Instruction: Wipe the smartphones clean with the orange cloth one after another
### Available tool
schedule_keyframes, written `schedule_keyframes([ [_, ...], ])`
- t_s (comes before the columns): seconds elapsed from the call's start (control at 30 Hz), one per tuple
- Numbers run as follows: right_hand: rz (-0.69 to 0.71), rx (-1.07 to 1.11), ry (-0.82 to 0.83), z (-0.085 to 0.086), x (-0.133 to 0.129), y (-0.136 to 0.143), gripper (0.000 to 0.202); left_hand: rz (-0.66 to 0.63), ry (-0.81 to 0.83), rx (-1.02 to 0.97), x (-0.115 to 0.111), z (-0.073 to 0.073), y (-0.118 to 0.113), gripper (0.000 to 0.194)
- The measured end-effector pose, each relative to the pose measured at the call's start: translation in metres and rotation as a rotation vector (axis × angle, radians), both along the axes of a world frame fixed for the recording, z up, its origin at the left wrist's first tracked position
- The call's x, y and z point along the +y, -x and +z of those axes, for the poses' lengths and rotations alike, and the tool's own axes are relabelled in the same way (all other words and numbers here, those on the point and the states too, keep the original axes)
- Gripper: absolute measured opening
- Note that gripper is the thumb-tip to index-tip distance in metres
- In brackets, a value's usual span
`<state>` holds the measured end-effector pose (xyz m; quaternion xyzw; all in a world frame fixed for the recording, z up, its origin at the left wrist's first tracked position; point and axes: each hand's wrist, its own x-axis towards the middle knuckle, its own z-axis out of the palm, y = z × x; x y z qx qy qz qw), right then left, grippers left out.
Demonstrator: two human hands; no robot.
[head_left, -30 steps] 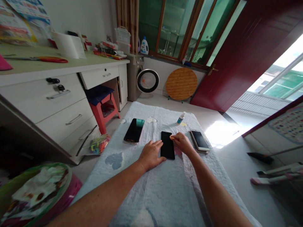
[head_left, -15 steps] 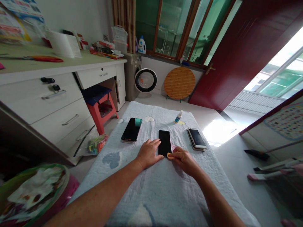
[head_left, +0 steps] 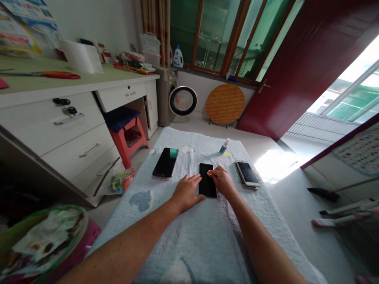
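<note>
A black smartphone (head_left: 207, 187) lies screen up on the cloth-covered table (head_left: 195, 236). My left hand (head_left: 187, 192) rests flat with fingers spread, its fingertips and thumb touching the phone's left edge. In my right hand (head_left: 222, 180), closed in a pinch, is a small orange-yellow pad (head_left: 210, 172), pressed on the upper right of the screen. Its material is too small to make out. To the left lies a larger dark phone (head_left: 166, 162). On the right are stacked phones (head_left: 248, 174), the top one with a white frame. A small spray bottle (head_left: 224, 146) stands behind.
Left of the table are a red stool (head_left: 130, 138), a bag of colourful bits (head_left: 120, 181) and a full waste bin (head_left: 85, 236). A white desk (head_left: 71, 138) runs along the left wall. Behind stand a washing machine (head_left: 166, 94) with its door open and a round wooden board (head_left: 225, 103).
My right hand has moved the orange-yellow pad from the phone's lower right corner up to the upper part of the screen. My left hand stays in place.
</note>
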<state>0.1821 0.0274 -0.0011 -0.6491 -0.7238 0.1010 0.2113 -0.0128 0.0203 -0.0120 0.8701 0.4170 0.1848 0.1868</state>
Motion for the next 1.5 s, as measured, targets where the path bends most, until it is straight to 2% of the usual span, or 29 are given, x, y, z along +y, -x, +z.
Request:
schedule_keyframes([
  [0.1, 0.102, 0.037, -0.011, 0.000, -0.008, 0.006, 0.025, -0.007, -0.002, 0.002, 0.000, -0.001, 0.000, 0.070],
  [0.2, 0.259, 0.070, -0.001, 0.003, -0.030, 0.014, 0.025, -0.014, -0.007, 0.009, 0.001, -0.003, 0.000, 0.068],
  [0.3, 0.330, 0.075, 0.031, 0.009, -0.055, 0.016, 0.026, -0.020, -0.022, 0.006, 0.002, -0.006, 0.000, 0.067],
  [0.47, 0.278, 0.080, 0.080, 0.013, -0.076, -0.003, 0.030, -0.012, -0.022, 0.014, 0.004, -0.007, 0.000, 0.066],
  [0.57, 0.247, 0.075, 0.093, 0.012, -0.078, -0.017, 0.028, -0.035, -0.001, 0.023, 0.004, -0.004, 0.001, 0.067],
  [0.67, 0.255, 0.047, 0.089, 0.012, -0.075, -0.017, 0.028, -0.057, 0.030, 0.038, 0.003, 0.002, 0.003, 0.068],
  [0.83, 0.297, 0.023, 0.048, 0.013, -0.066, 0.010, 0.027, -0.072, 0.050, 0.058, 0.002, 0.006, 0.004, 0.064],
  [1.0, 0.339, -0.026, -0.008, 0.009, -0.058, 0.031, 0.023, -0.102, 0.026, 0.052, 0.004, 0.002, 0.005, 0.063],
  [1.17, 0.303, 0.020, 0.025, 0.010, -0.064, 0.016, 0.024, -0.075, 0.019, 0.031, 0.004, -0.002, 0.003, 0.068],
  [1.33, 0.245, 0.042, 0.070, 0.013, -0.072, -0.009, 0.027, -0.022, -0.001, 0.015, 0.003, -0.003, 0.000, 0.062],
  [1.5, 0.317, 0.037, 0.060, 0.014, -0.069, 0.001, 0.026, -0.024, -0.002, -0.024, 0.003, -0.003, -0.001, 0.068],
])
